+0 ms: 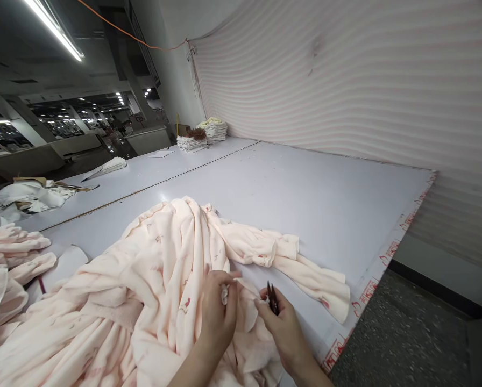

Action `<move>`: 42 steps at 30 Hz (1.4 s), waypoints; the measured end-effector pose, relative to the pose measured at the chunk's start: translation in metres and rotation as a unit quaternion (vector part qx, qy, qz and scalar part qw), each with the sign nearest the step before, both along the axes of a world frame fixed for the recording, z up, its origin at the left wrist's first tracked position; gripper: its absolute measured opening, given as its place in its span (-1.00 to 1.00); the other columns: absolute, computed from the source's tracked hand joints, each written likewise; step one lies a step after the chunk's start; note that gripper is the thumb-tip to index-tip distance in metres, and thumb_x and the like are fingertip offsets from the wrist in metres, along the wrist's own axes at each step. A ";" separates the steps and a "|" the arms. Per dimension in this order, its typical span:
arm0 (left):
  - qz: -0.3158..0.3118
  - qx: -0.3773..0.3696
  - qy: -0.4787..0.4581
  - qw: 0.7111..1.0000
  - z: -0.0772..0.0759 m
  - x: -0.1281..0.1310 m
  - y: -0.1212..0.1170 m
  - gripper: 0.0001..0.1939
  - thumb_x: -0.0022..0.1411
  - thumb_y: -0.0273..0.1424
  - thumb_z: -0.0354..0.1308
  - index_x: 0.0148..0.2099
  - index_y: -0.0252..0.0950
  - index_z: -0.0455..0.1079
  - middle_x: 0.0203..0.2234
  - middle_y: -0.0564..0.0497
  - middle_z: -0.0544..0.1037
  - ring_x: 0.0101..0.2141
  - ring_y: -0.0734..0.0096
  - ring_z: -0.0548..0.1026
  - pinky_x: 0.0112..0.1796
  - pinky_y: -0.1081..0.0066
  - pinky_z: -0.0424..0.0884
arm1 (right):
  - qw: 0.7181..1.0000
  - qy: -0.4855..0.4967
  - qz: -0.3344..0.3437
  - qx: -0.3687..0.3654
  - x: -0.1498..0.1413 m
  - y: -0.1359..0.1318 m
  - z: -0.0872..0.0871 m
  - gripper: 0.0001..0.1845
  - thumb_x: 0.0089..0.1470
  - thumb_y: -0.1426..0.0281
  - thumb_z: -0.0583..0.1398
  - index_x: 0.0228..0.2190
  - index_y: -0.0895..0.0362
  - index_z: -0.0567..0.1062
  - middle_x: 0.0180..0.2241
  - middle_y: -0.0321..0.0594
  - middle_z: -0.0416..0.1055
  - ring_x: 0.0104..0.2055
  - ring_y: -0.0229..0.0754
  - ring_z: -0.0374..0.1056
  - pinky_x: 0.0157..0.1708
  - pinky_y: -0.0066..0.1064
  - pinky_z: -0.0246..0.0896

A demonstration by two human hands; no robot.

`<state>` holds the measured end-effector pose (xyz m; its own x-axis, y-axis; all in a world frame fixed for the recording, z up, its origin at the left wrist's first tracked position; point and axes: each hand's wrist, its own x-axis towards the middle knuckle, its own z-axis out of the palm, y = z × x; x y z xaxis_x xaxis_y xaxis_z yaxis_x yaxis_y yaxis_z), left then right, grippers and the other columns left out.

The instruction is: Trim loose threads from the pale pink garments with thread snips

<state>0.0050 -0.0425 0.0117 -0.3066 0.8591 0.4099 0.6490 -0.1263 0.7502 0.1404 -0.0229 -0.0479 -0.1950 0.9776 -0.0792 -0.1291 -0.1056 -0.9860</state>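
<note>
A heap of pale pink plush garments point(172, 252) with small red and brown prints spreads across the near left of the table. Over its right side, my left hand point(219, 306) is closed, pinching a small bit of the pale fabric between its fingers. Just to the right, my right hand point(283, 325) is closed around small dark thread snips point(272, 298), their pointed blades facing up and away from me. The thumb and fingertips of that hand are near a fold of the cloth. Two sleeves point(313, 279) of the garments stretch out toward the table's right edge.
The pale table point(330, 199) has a right edge with red-printed tape. More pink garments point(7, 279) lie at far left, beyond them crumpled white pieces point(31, 196). Folded stacks point(212, 130) stand at the back. A striped sheet point(346, 80) hangs along the far side.
</note>
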 end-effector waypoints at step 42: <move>-0.116 -0.159 -0.088 0.976 -0.012 -0.011 -0.002 -0.94 0.14 -0.43 0.08 -0.37 -0.29 0.35 -0.52 0.04 0.40 -0.45 0.41 0.34 -0.42 0.45 0.24 | 0.974 -0.156 0.041 0.161 0.006 0.023 0.008 -0.80 0.09 0.29 0.11 -0.44 0.14 0.43 -0.47 -0.26 0.38 -0.39 -0.20 0.31 -0.38 -0.45 0.21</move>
